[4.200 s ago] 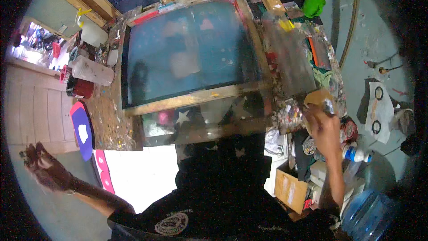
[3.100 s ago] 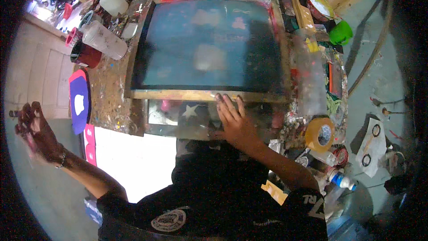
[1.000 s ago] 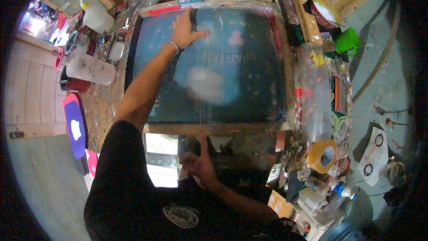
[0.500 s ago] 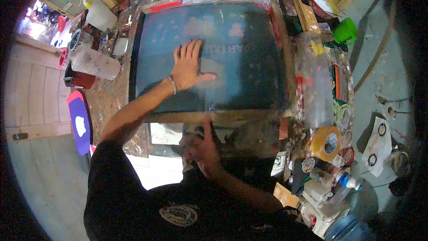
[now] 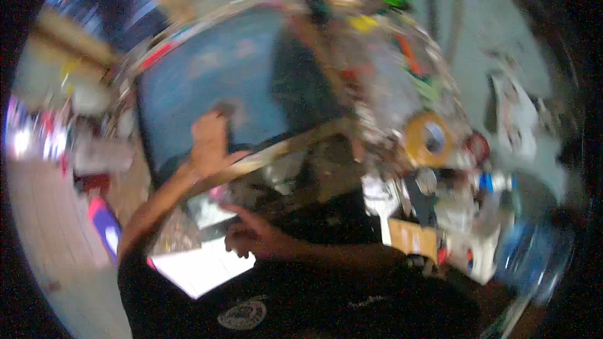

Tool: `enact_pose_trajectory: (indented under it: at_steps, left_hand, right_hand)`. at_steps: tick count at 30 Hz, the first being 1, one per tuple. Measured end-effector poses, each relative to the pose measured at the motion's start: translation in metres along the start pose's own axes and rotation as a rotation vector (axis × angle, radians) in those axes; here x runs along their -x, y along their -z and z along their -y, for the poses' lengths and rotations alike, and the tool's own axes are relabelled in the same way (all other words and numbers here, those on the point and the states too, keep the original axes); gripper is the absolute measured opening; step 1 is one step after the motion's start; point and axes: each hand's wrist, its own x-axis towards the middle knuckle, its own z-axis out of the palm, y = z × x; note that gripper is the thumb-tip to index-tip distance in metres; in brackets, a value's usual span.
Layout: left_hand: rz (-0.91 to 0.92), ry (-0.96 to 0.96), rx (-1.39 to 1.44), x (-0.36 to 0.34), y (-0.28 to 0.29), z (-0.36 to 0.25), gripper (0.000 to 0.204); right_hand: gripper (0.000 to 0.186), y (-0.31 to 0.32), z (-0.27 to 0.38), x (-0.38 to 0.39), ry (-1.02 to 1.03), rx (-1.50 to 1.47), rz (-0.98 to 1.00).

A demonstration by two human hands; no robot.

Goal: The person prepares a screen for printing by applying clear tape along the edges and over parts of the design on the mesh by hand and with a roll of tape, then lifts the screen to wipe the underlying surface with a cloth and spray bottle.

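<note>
blurred blue wood-framed screen point(image 5: 207, 81); left hand point(image 5: 210, 141) flat on it, grip wide.

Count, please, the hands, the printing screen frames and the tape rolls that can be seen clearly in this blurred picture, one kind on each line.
Hands: 2, the left hand on the screen frame, the right hand below it
Screen frames: 1
Tape rolls: 1, the yellow tape roll
Total: 4
The other clutter is too blurred to count.
</note>
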Motion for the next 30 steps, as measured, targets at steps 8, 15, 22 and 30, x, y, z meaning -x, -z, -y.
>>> enact_pose_trajectory:
  at_steps: [8,15,22,30]
  left_hand:
    - [0.068,0.086,0.457,0.029,0.016,-0.079,0.028]
    - [0.026,0.213,0.170,0.036,0.013,-0.112,0.052]
    - [-0.028,0.250,0.009,0.042,0.015,-0.120,0.062]
    - [-0.217,0.040,0.718,-0.003,0.019,-0.215,0.059]
  right_hand:
    - [0.044,0.063,0.040,0.102,0.312,0.521,-0.297]
    - [0.047,0.152,0.133,0.219,0.399,1.293,-1.117]
    - [0.024,0.215,0.135,0.188,-0.157,1.815,-1.120]
    - [0.013,0.173,0.137,0.210,0.219,1.316,-1.008]
